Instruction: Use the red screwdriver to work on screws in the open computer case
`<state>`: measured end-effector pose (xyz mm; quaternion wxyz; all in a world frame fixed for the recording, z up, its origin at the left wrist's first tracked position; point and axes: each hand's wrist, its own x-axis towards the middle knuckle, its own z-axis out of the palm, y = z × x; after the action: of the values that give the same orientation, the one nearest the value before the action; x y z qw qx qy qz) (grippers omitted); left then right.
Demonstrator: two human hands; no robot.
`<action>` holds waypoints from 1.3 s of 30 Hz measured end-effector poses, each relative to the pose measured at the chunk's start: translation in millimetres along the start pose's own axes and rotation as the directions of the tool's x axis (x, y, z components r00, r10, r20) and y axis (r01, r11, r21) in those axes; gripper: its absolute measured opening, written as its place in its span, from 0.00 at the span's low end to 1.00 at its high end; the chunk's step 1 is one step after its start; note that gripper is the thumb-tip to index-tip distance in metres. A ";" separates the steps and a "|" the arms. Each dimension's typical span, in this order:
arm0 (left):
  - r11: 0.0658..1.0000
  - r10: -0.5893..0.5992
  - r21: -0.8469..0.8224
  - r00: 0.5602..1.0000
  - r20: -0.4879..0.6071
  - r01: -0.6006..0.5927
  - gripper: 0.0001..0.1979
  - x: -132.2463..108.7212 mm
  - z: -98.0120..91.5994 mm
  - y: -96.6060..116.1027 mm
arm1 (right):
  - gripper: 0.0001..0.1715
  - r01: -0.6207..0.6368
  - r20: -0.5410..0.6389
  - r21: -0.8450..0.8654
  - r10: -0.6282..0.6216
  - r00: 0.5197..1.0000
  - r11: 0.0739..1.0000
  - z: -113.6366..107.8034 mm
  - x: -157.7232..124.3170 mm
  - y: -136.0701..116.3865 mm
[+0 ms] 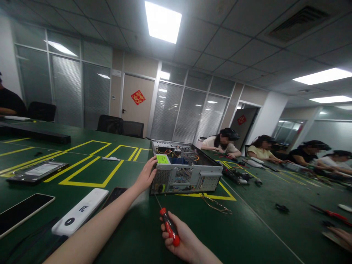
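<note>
An opened metal computer case (202,179) lies on the green table, its rear panel facing me and wires showing inside. My left hand (147,175) grips its left side, fingers by the top corner next to a bright green label (162,158). In my right hand (178,234) is a red and black screwdriver (169,227), fingers wrapped round the handle. Its thin shaft points up and left toward the lower left corner of the rear panel. Whether the tip touches the case I cannot tell.
Left of my arm lie a white device (81,212) marked 21, a phone (24,212) and a hard drive (40,170). A thin cable (217,205) lies in front of the case. Parts and tools (238,174) are spread to the right, where several people sit.
</note>
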<state>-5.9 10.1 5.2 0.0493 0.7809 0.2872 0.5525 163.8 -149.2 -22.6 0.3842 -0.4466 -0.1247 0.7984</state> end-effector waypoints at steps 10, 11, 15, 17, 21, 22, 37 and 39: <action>1.000 -0.003 0.003 1.000 0.005 0.003 0.18 -0.1 0.1 0.4 | 0.20 0.013 -0.011 -0.033 -0.014 1.000 0.999 5.2 -4.1 0.4; 1.000 -0.004 0.001 1.000 0.005 0.004 0.18 0.0 0.2 0.3 | 0.21 0.008 -0.002 -0.034 -0.008 1.000 0.999 5.2 -3.9 0.3; 1.000 -0.003 0.004 1.000 0.004 0.003 0.18 0.1 0.5 -0.6 | 0.22 -0.009 0.020 -0.007 0.009 1.000 1.000 3.7 -1.7 -0.8; 1.000 0.000 0.009 1.000 0.004 0.000 0.18 0.0 0.4 -0.6 | 0.19 0.003 0.012 0.006 -0.004 1.000 1.000 2.7 -1.1 -1.1; 1.000 -0.004 0.011 1.000 0.006 0.004 0.18 -0.2 0.3 -0.4 | 0.10 0.016 -0.015 -0.007 -0.017 1.000 1.000 2.7 -1.7 -0.2; 1.000 -0.005 0.011 1.000 0.006 0.005 0.18 -0.3 0.4 -0.5 | 0.10 0.017 -0.018 -0.008 -0.017 1.000 1.000 3.2 -1.9 0.3; 1.000 -0.012 0.006 1.000 0.009 0.012 0.18 -0.3 -0.4 1.6 | 0.16 0.020 -0.001 -0.041 -0.021 1.000 0.999 0.9 0.1 -1.3; 1.000 -0.017 0.005 1.000 0.014 0.016 0.18 -0.4 -0.6 2.0 | 0.14 0.006 -0.005 -0.053 -0.006 1.000 0.999 1.2 0.6 -0.7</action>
<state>-5.7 8.1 5.9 0.0540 0.7826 0.2945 0.5458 163.1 -148.1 -22.0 0.3750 -0.4585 -0.1463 0.7923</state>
